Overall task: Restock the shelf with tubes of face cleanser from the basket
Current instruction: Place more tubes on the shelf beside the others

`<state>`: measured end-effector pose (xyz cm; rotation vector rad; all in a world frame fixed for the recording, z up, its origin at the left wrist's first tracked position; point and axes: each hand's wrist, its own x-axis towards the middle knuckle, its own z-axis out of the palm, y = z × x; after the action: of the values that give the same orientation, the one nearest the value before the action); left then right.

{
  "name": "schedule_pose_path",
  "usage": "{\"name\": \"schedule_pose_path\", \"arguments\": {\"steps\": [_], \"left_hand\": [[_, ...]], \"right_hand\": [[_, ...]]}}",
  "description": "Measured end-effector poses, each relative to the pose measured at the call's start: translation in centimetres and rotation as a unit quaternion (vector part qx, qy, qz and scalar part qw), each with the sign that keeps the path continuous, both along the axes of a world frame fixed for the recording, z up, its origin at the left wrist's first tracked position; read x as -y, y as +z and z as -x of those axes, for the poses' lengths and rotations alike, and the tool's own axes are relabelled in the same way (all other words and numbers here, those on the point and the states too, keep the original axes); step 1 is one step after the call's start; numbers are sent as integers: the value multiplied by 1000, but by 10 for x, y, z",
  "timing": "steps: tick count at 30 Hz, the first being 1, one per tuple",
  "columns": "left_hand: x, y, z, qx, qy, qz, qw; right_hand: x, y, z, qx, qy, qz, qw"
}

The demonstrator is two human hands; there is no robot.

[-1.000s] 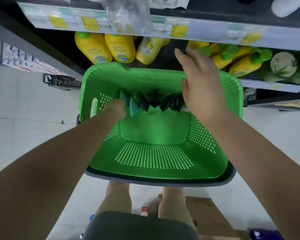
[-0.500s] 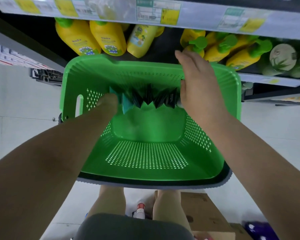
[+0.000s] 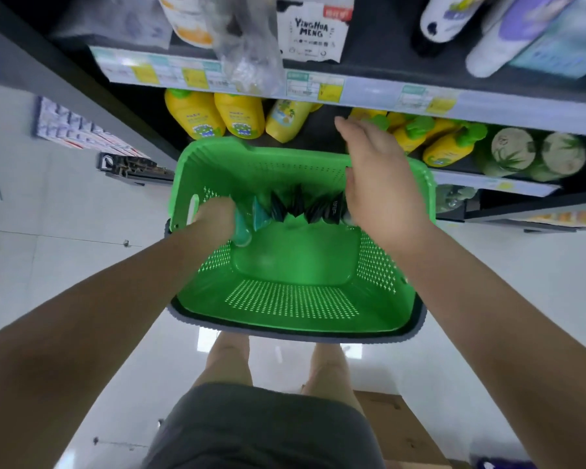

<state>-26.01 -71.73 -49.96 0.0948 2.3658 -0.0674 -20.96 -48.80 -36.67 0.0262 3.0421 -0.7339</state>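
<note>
White glossy floor tiles [image 3: 82,265] fill the lower view, with a cardboard box [image 3: 396,424] on the floor just behind the person's legs. Nearest the camera: grey shorts [image 3: 261,431] and two bare knees, directly below the basket.

Green basket [image 3: 298,299] sits on a grey-rimmed base, held up in front of the shelf. Its perforated floor is mostly bare; the tubes [image 3: 305,211] are bunched along the far wall, crimped ends up, most dark, two teal at the left end.

Left hand [image 3: 217,214]: reaches into the basket at its left side, fingers curled around a teal tube [image 3: 242,228] at the left end of the row. Fingertips hidden behind the knuckles; the grip reads as closed on the tube.

Right hand [image 3: 379,184]: over the far right corner of the basket, fingers straight and together, pointing toward the shelf. Palm edge lies against the right end of the tube row. It holds nothing that shows.

Beyond the basket, lower shelf [image 3: 487,184]: yellow bottles [image 3: 217,116] with green caps, some upright, some lying on their sides, then pale green round-capped bottles [image 3: 535,154] at right. Price-tag strip [image 3: 352,93] runs along the shelf above. On that upper shelf: a white pouch [image 3: 313,28] printed "YINGHUA MENG", a clear plastic bag [image 3: 247,52], white and purple bottles [image 3: 487,32] at right; details blurred.
</note>
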Motion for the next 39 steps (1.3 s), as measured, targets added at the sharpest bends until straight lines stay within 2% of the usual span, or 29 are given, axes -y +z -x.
{"name": "schedule_pose_path", "arguments": {"steps": [4,7,10,13,16,20,22,24,27,31,34,36,39], "left_hand": [[4,52,-1,48,35,-83,995],[10,96,0,89,97,-161,978],[10,143,0,80,107,-238,962],[6,197,3,77,141,-315,935],[-2,255,6,83,175,-406,893],[-11,326,10,68,186,-499,844],[-16,358,12,50,178,-535,824],[-22,385,13,31,169,-570,804],[-34,426,13,10,148,-618,772],[-53,472,10,-49,91,-655,749],[-63,504,3,-125,58,-700,700],[-66,523,-2,-207,22,-718,665],[-72,543,-1,-337,-47,-695,634]], "right_hand": [[7,29,1,-8,14,-7,1000],[12,51,2,-15,20,-16,1000],[19,69,2,-22,35,-22,999],[29,87,1,-10,51,-30,998],[36,105,1,0,86,-22,996],[33,133,6,80,148,62,984],[30,147,9,114,139,113,977],[28,160,13,106,97,162,976],[29,181,20,36,33,219,974],[31,215,25,-15,23,314,949],[26,248,25,-63,26,382,922],[19,277,25,-96,35,434,895],[5,328,21,-140,43,525,839]]}}
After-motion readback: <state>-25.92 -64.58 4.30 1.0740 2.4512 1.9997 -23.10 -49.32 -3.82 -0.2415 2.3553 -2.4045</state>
